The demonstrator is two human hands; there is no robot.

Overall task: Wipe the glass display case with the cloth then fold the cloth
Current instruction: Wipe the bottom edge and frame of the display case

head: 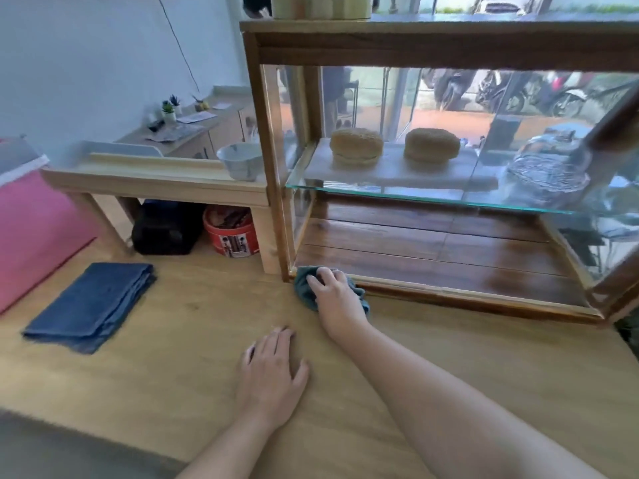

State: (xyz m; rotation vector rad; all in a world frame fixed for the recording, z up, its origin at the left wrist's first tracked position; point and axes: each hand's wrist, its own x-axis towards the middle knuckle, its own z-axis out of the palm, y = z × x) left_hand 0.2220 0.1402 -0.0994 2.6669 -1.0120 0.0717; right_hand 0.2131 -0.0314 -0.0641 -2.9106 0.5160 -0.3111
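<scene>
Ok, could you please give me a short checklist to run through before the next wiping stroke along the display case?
1. Grip on the cloth: the right hand holds the bunched cloth. Ok.
2. Start point: the cloth sits at the lower left corner of the display case, against its bottom rail. Ok.
3. Other hand out of the way: the left hand lies flat on the table, apart from the cloth. Ok.
4. Path along the bottom rail: nothing lies on the table in front of it. Ok.
5. Food safe: the buns sit on the glass shelf above the cloth. Ok.
6. Glass clean: reflections hide any smears. Cannot tell.
</scene>
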